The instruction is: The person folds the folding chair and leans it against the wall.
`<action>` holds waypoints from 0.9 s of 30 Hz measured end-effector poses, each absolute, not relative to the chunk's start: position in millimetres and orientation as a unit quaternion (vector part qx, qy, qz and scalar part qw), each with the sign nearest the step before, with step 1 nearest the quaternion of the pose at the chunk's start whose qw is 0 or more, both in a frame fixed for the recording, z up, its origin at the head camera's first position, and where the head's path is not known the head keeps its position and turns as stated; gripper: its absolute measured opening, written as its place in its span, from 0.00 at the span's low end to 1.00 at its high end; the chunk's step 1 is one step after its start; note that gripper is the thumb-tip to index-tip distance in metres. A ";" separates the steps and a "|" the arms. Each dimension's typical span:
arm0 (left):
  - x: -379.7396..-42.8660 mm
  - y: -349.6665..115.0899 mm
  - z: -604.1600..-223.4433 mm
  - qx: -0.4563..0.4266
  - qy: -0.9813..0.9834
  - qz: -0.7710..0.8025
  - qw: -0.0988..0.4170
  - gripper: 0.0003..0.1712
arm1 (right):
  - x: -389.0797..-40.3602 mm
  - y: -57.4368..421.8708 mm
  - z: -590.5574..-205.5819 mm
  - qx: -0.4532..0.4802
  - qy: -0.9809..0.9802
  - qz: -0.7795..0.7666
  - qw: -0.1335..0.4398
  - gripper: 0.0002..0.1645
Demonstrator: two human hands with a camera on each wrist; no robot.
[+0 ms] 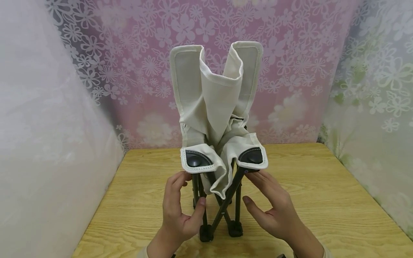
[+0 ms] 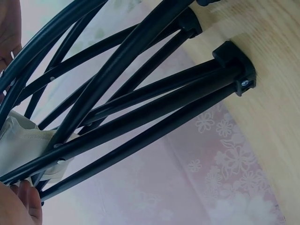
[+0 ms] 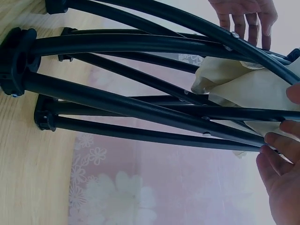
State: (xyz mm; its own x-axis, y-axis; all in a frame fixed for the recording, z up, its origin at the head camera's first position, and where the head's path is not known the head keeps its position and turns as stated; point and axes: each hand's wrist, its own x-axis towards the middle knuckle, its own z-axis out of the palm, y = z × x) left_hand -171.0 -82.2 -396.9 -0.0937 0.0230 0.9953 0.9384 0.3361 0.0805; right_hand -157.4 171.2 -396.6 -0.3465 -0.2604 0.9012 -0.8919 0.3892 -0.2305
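Observation:
A small folding camp chair (image 1: 222,96), with off-white fabric and a dark tube frame, stands upright and partly folded on the table. Its backrest fabric bends inward in the middle, and black patches mark the two front seat corners. Beneath the left corner, my left hand (image 1: 180,211) touches the frame with loosely bent fingers, its thumb beside a leg. On the opposite side, my right hand (image 1: 274,208) has its fingertips under the right corner and its thumb apart from the tubes. The right wrist view shows those fingers (image 3: 276,164) against a tube end.
The chair's black plastic feet (image 1: 235,228) rest on the wood-grain table (image 1: 322,193). A pink flowered curtain (image 1: 142,71) hangs behind, with pale sheets (image 1: 58,143) at the left and flowered ones (image 1: 380,107) at the right.

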 end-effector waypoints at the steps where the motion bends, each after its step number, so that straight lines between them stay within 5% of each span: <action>1: -171.0 -82.7 -397.7 -0.394 -0.611 -0.420 0.543 0.28 | -157.6 171.5 -397.6 0.396 -0.728 0.385 0.407 0.32; 27: -169.2 -96.7 -426.2 -0.368 -0.674 -0.424 0.480 0.23 | -160.8 180.9 -417.8 0.374 -0.763 0.386 0.359 0.30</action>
